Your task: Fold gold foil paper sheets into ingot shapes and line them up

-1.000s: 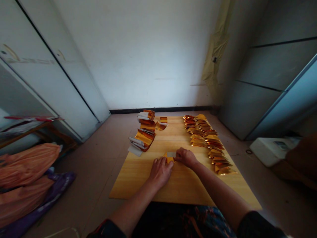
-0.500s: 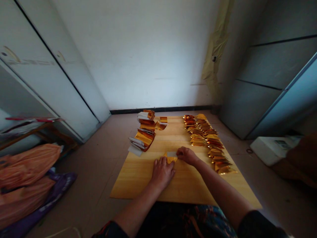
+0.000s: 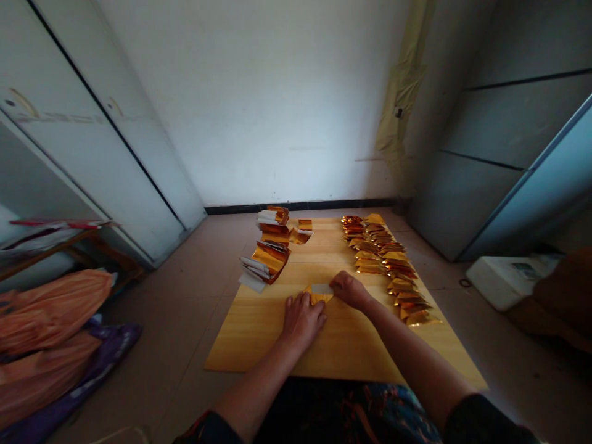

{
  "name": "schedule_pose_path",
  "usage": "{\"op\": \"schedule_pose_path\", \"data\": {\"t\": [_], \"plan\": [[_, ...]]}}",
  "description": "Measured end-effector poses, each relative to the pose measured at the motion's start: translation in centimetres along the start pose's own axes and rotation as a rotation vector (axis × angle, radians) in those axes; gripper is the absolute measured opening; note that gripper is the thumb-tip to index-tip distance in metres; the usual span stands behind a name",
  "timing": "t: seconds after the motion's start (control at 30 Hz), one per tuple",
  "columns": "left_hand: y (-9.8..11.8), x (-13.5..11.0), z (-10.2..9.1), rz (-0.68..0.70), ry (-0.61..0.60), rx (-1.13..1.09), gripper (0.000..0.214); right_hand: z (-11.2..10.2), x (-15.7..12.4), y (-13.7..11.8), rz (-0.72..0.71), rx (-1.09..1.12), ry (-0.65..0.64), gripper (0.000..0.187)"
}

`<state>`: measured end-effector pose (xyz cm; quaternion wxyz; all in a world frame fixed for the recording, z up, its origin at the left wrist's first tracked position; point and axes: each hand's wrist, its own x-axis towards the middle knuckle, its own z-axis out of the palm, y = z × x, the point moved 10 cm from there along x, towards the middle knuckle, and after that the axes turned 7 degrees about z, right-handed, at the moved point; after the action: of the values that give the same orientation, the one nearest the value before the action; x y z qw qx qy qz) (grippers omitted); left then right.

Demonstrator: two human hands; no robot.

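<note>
Several parted left fingers (image 3: 304, 300) press creased gold foil (image 3: 318, 298); curled right fingers (image 3: 338, 282) pinch its edge

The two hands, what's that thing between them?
A piece of gold paper, partly folded with a pale patch showing, lies between the left hand and right hand in the head view.

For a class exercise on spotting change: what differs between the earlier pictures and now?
The right hand has shifted slightly right and away from the person; more of the gold paper shows beside it. No hold was visibly taken or released. The left hand still rests on the paper; the loose sheets at left and folded pieces at right stayed put.
</note>
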<state>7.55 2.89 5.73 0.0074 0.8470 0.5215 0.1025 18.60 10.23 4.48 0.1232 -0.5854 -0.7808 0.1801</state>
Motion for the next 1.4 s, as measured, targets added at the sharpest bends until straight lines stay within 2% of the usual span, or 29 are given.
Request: {"op": "schedule_pose_path", "data": {"t": [0.1,0.2,0.37,0.53,0.6,0.77,1.03,1.17,1.27,1.4], "plan": [[-1.2,0.7,-0.1,-0.026,0.005,-0.067,0.019,-0.1,-1.1,-1.5,-0.106,-0.117,0.036,0.022],[-2.7,1.5,0.1,-0.046,0.025,-0.155,0.014,0.3,-2.7,-2.7,-0.120,-0.195,0.074,0.023],[-5.1,2.3,1.4,-0.083,0.014,-0.283,0.015,1.8,-4.9,-5.2,-0.228,-0.138,0.073,0.019],[-5.2,3.0,2.4,0.005,-0.099,-0.389,0.012,1.8,-4.6,-5.0,-0.316,-0.014,0.049,0.014],[-5.2,3.1,2.5,0.008,-0.127,-0.405,0.013,1.4,-4.0,-4.3,-0.337,0.046,0.064,0.020],[-5.2,3.2,2.5,0.009,-0.109,-0.409,0.012,1.6,-3.2,-3.5,-0.362,0.069,0.054,0.016],[-5.2,3.1,2.6,0.027,-0.113,-0.394,0.013,2.0,-3.2,-4.1,-0.378,0.044,0.119,0.011],[-5.1,3.1,2.5,0.049,-0.103,-0.388,0.012,2.3,-2.9,-5.0,-0.460,0.118,0.057,0.018],[-5.1,3.0,2.6,0.062,-0.096,-0.376,0.013,2.4,-2.6,-5.6,-0.462,0.159,-0.015,0.020],[-5.1,3.0,2.7,0.056,-0.112,-0.373,0.014,1.6,-2.9,-6.2,-0.500,0.236,-0.049,0.022]]}}
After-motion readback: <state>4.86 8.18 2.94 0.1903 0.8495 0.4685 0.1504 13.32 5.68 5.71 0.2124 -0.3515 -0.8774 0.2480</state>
